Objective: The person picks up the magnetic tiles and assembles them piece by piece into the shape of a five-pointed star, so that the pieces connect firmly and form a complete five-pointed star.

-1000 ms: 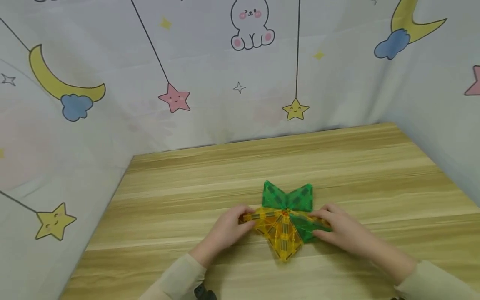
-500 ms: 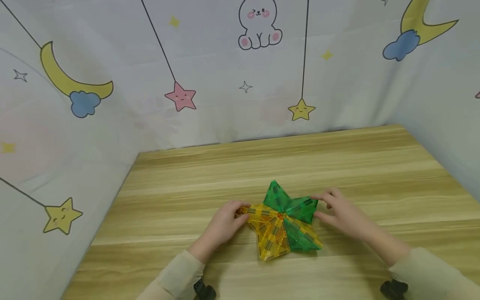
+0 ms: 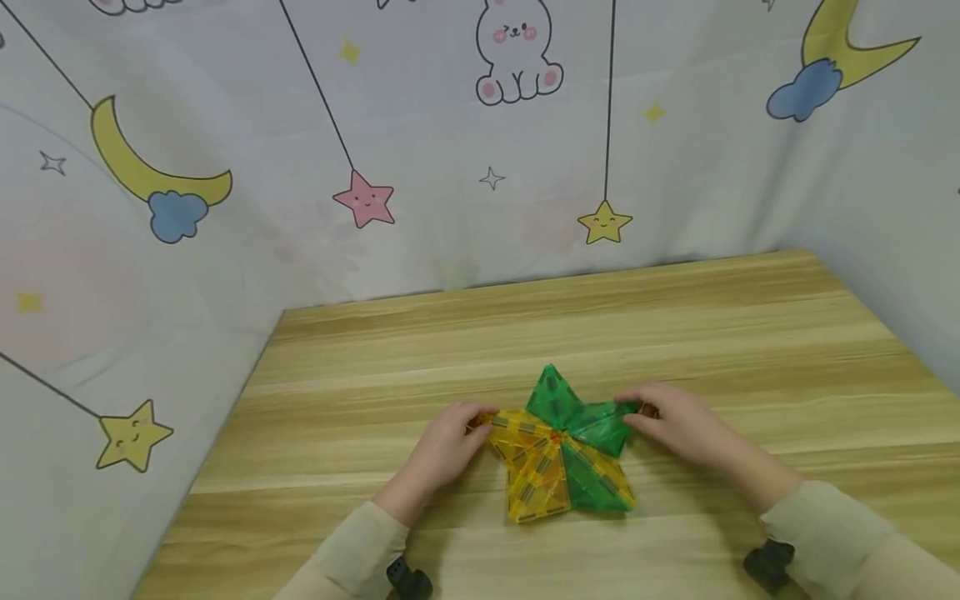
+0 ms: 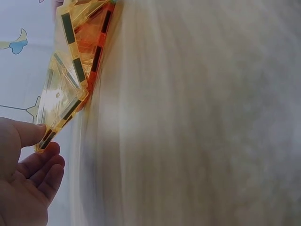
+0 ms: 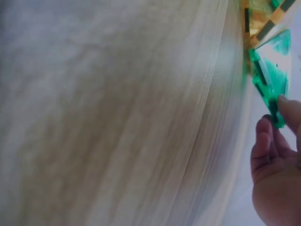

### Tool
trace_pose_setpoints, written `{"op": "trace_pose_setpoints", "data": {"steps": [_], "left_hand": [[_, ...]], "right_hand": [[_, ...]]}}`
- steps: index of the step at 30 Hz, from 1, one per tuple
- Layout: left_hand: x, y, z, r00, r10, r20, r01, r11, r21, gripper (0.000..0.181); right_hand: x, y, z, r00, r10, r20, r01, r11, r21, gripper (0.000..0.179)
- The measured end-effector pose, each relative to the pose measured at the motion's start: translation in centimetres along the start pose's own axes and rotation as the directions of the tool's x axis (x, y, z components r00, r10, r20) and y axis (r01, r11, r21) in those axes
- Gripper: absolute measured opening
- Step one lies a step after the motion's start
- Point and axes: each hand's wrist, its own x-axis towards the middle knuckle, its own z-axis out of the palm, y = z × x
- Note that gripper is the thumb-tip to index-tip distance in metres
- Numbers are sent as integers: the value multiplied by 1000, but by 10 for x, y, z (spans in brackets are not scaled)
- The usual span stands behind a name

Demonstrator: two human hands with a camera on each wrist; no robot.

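Observation:
A five-pointed star of translucent magnetic tiles [image 3: 536,483], part yellow-orange and part green, lies in front of me on the table. Its raised faces meet at a small orange centre. My left hand [image 3: 447,446] pinches the tip of the yellow left point; in the left wrist view the thumb [image 4: 30,133] lies on that yellow tile [image 4: 61,96] with fingers behind it. On the other side my right hand [image 3: 678,423] pinches the tip of the green right point. The right wrist view shows that green tile [image 5: 277,61] between thumb and fingers.
The wood-grain table [image 3: 420,350] reaches back to a white cloth backdrop [image 3: 450,125] printed with moons, stars and a bear. Cloth also hangs along the left and right sides. A dark wrist device [image 3: 770,565] sits under the right sleeve.
The star has turned and now has one green point facing away from me. My right hand has moved from its lower right side up to the green right point; the left keeps near the left point.

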Motion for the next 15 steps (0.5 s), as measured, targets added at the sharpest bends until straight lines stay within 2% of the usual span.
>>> {"op": "trace_pose_setpoints", "data": {"steps": [6,15], "left_hand": [[0,-4,-1,1000,-1,-12,1,1000,-6,23],[-1,-4,-3,1000,-12,-16,12,1000,-12,23]], "right_hand": [[2,-2,1,999,28,19,-29,999,24,26],[2,-1,2,999,25,19,-27,997,71,25]]}}
